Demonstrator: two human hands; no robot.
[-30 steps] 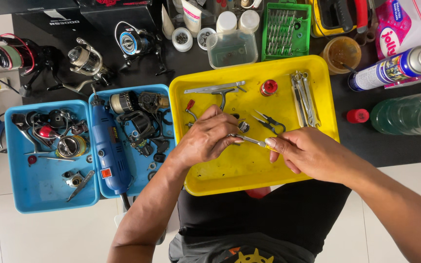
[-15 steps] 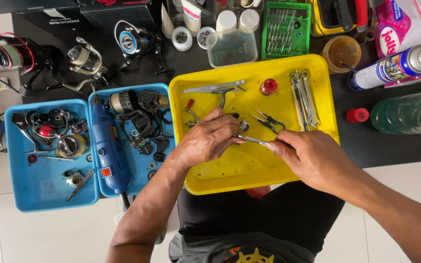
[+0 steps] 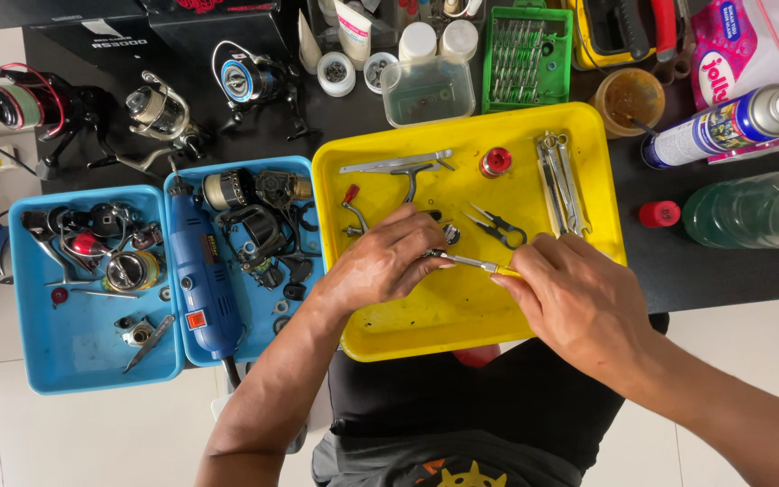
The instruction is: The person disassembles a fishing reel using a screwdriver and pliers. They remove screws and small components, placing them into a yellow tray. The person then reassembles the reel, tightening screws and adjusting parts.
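- Both hands work over the yellow tray (image 3: 588, 135): left hand (image 3: 388, 263) cups a small part, right hand (image 3: 579, 302) pinches a screwdriver (image 3: 471, 262).
- Keep the tip seated, turning gently.

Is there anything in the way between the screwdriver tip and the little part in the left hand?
Nothing visible does. The right hand holds the thin screwdriver over the yellow tray, its tip already at the small part gripped in the left hand. The black tweezers lie clear, farther up.
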